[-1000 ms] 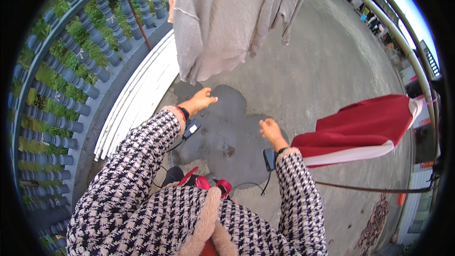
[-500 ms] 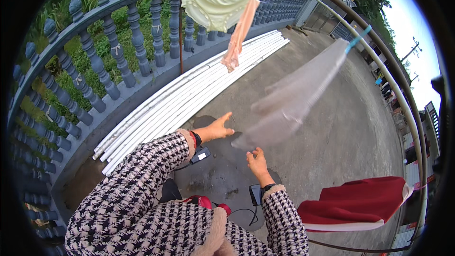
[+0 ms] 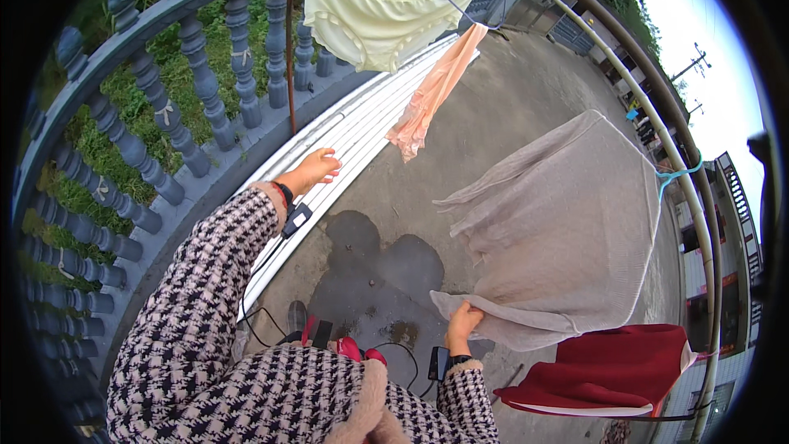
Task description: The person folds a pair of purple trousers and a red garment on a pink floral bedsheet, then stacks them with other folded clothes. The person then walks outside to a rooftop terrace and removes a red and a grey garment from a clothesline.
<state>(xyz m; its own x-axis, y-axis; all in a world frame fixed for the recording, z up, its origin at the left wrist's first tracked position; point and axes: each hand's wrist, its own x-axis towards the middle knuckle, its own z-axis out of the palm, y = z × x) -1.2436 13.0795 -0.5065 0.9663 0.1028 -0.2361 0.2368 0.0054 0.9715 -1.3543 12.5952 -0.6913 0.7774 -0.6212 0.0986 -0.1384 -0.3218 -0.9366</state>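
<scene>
A grey knit sweater (image 3: 567,238) hangs spread out at the right from a light-blue hanger (image 3: 680,173) hooked on the rail. My right hand (image 3: 465,322) is closed on the sweater's lower near edge; the fingertips are partly hidden by the cloth. Away to the left, my left hand (image 3: 312,171) is held up over the white poles, fingers loosely stretched out, with nothing in it. Pale yellow underpants (image 3: 382,20) and a peach-coloured garment (image 3: 436,94) hang ahead, nearer my left hand than the sweater is. Below the sweater hangs a dark red garment (image 3: 608,370) with a white edge.
A pale rail (image 3: 649,103) curves along the right beside a brown pole. Long white poles (image 3: 362,111) lie on the ground beside a blue-grey baluster fence (image 3: 201,74). Wet dark patches (image 3: 378,267) mark the concrete before my feet. A black cable (image 3: 261,316) hangs near my left sleeve.
The sweater, blurred and narrow before, has turned broadside and shifted right. My right hand has taken hold of its lower edge. My left hand has moved left and up, away from it.
</scene>
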